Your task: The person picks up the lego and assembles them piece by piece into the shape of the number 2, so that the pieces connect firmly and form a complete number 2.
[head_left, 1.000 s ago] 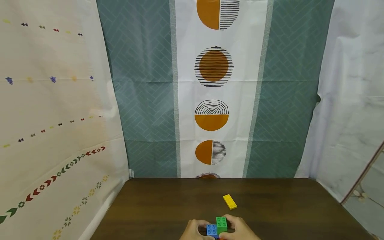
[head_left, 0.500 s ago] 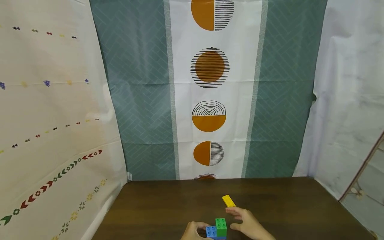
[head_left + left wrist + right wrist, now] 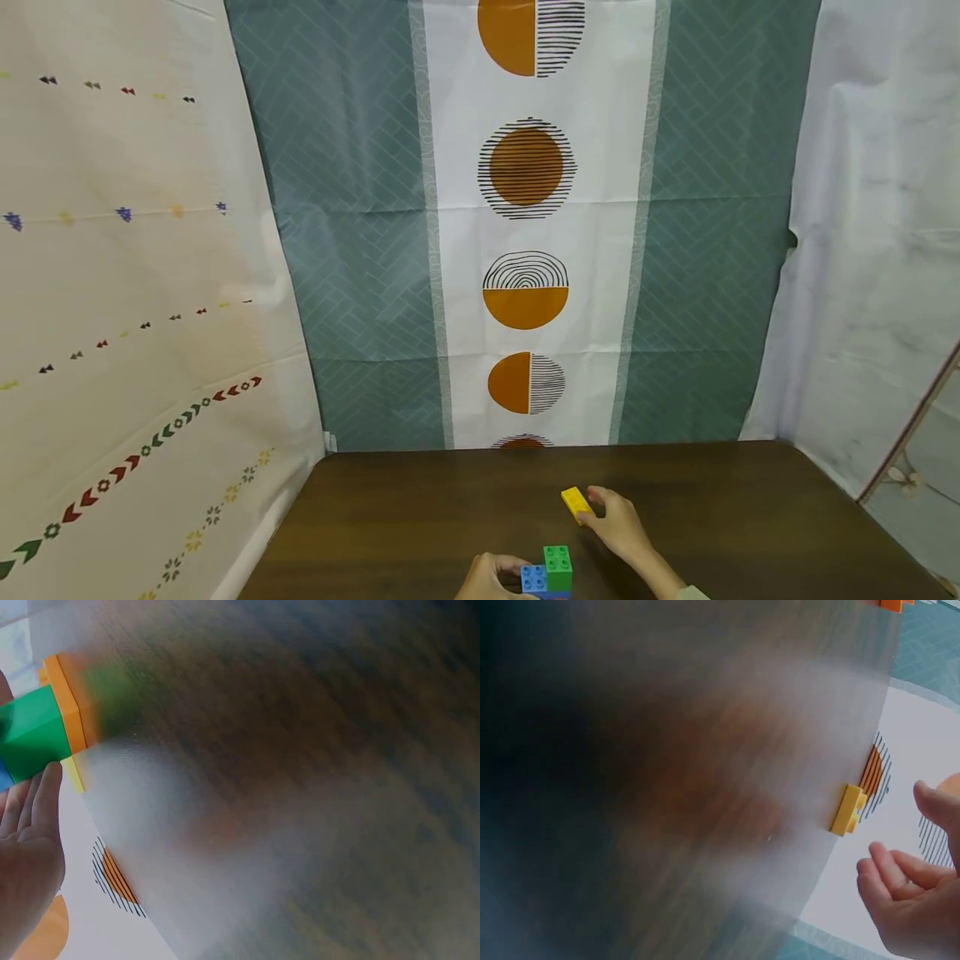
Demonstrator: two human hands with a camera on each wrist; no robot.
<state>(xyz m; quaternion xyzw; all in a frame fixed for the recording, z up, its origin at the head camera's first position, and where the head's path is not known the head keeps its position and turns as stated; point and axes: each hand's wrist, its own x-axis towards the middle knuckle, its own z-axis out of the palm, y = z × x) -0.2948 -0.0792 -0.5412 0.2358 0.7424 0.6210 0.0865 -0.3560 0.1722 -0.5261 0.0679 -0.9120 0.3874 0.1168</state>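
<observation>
A small stack of bricks sits at the near edge of the dark wooden table [image 3: 420, 508], with a green brick [image 3: 557, 567] beside a blue brick [image 3: 532, 577]. My left hand [image 3: 489, 580] grips this stack from the left. In the left wrist view the green brick [image 3: 34, 731] sits against an orange layer [image 3: 71, 705], with my fingers [image 3: 34, 817] next to it. A flat yellow brick [image 3: 575, 502] lies farther back. My right hand [image 3: 613, 521] reaches it with spread fingers, its fingertips right at the brick. In the right wrist view the yellow brick [image 3: 847, 810] lies a little apart from my fingers [image 3: 900, 874].
Patterned cloth hangs behind the table: a teal and white curtain [image 3: 525, 250] with orange circles at the back, pale sheets at the left [image 3: 135, 333] and right [image 3: 877, 250]. The table's right edge runs near a tiled floor [image 3: 922, 500].
My right hand has let go of the green brick and moved away from the stack, forward to the yellow brick. My left hand has stayed on the stack.
</observation>
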